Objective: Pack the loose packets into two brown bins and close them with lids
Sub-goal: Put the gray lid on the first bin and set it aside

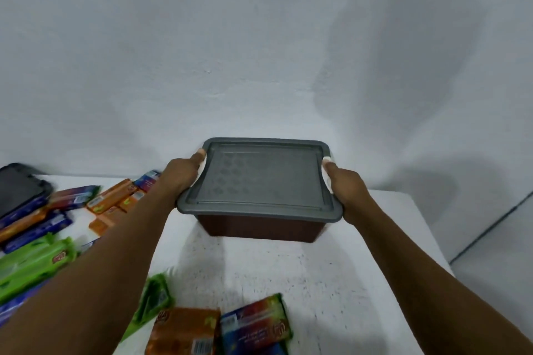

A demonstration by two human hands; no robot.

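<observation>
Nearest me on the white table [331, 274] lie three packets. An orange packet [184, 331] has a blue-and-red packet [255, 320] touching its right side, and a green packet [154, 297] sits just behind it, partly under my left forearm. Further left is a loose heap, with green packets [34, 265] at the front, blue packets [37, 225] behind them and orange packets [115, 199] beyond, nearer the wall. At the far left edge a dark lid [20, 187] shows at the back of the heap.

Both my arms reach out to the brown bin [259, 228], which is mid-table towards the wall. A grey lid [259, 179] sits flat on top of it.

My left hand [180, 173] grips the bin's left end, thumb up on the left clip [202, 164], a white tab at the lid's edge. Its fingers go below the rim, out of my sight. My right hand [349, 190] grips the right end the same way, thumb on the white right clip [327, 171].

Both hands are curled round the bin's ends. I cannot tell whether the bin rests on the table or is just off it.

Behind it stands a plain white wall [230, 37], shadowed on the right.
</observation>
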